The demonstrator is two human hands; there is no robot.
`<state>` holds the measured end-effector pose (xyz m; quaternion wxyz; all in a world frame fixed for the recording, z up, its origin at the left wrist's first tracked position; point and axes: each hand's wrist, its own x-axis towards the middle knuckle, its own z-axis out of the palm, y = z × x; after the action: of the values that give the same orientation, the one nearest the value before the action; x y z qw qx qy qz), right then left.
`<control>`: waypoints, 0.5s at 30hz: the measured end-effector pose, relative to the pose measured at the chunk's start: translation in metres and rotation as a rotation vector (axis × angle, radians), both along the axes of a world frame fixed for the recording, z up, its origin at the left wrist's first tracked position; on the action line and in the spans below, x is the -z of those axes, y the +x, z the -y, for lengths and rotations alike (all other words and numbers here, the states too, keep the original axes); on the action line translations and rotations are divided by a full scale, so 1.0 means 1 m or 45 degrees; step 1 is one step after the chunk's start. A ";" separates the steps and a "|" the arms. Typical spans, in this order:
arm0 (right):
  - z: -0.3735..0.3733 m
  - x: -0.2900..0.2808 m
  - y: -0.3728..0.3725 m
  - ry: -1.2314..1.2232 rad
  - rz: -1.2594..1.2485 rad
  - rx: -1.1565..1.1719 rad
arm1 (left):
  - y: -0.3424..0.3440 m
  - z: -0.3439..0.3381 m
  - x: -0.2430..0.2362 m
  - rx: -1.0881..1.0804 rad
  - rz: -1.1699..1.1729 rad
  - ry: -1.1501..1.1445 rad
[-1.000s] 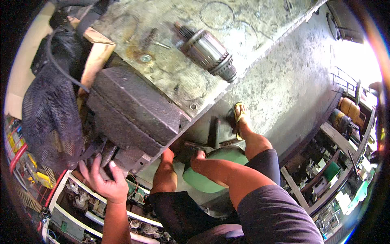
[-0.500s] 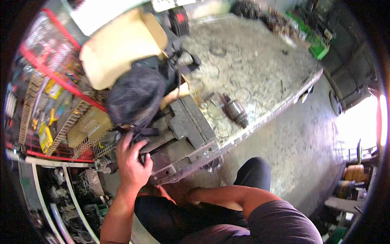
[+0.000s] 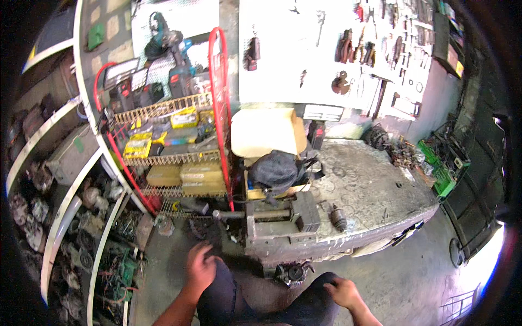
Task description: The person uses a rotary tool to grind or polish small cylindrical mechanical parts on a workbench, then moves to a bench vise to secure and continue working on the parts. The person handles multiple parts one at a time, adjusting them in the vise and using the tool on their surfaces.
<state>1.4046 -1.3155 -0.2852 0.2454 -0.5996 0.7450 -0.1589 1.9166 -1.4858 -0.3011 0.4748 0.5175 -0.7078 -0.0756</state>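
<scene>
My left hand (image 3: pixel 200 267) is raised beside my left knee, its loosely bent fingers apart and nothing held. On my right knee rests my right hand (image 3: pixel 343 293); its fingers are slightly curled over the dark trouser cloth and hold nothing I can see. Between my knees, below the bench edge, is a round metal machine part (image 3: pixel 293 275) that looks like an alternator. A grey bench vise (image 3: pixel 308 213) sits at the bench's near left corner. Behind it a black bag (image 3: pixel 273 173) lies on an open cardboard box (image 3: pixel 263 127). An armature (image 3: pixel 338 218) lies right of the vise.
The worn workbench (image 3: pixel 375 190) fills the middle right. At its far right end stand green crates (image 3: pixel 445 183). A red-framed wire rack (image 3: pixel 222 108) with yellow packages stands left. Metal shelves (image 3: pixel 51 255) with parts line the far left. Tools hang on a white wall panel (image 3: pixel 277 43).
My left hand has come away from the black bag and the vise toward my left knee. My right hand has moved right onto my right knee. The view has lifted toward the wall.
</scene>
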 end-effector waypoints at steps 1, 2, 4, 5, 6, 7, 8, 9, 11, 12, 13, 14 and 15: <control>-0.031 0.016 -0.031 0.165 -0.066 0.166 | 0.034 -0.033 0.025 -0.276 -0.193 0.302; -0.065 0.036 -0.055 0.398 -0.183 0.188 | 0.069 -0.066 0.050 -0.619 -0.144 0.585; -0.138 0.091 -0.060 0.696 0.128 -0.152 | 0.117 -0.137 0.096 -0.954 -0.458 1.074; -0.163 0.108 -0.068 0.905 0.125 0.094 | 0.131 -0.166 0.113 -1.034 -0.576 1.305; -0.171 0.124 -0.075 0.968 0.083 0.379 | 0.139 -0.188 0.125 -1.036 -0.657 1.431; -0.178 0.136 -0.075 0.951 0.102 0.478 | 0.142 -0.205 0.131 -1.016 -0.697 1.500; -0.180 0.144 -0.073 0.932 0.122 0.524 | 0.141 -0.216 0.133 -0.982 -0.716 1.541; -0.180 0.148 -0.069 0.918 0.143 0.552 | 0.137 -0.222 0.130 -0.940 -0.722 1.569; -0.170 0.146 -0.062 0.897 0.179 0.577 | 0.122 -0.224 0.113 -0.856 -0.696 1.615; -0.166 0.143 -0.059 0.898 0.194 0.584 | 0.115 -0.224 0.101 -0.818 -0.669 1.637; -0.162 0.141 -0.056 0.904 0.208 0.587 | 0.108 -0.221 0.091 -0.771 -0.638 1.661; -0.161 0.139 -0.054 0.909 0.218 0.586 | 0.102 -0.223 0.079 -0.733 -0.599 1.693; -0.157 0.139 -0.052 0.906 0.230 0.580 | 0.097 -0.221 0.069 -0.678 -0.561 1.717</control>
<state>1.3524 -1.1580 -0.4238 0.4599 -0.2817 0.8421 0.0060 2.0136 -1.2648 -0.3705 0.1881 0.8221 -0.2481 -0.4766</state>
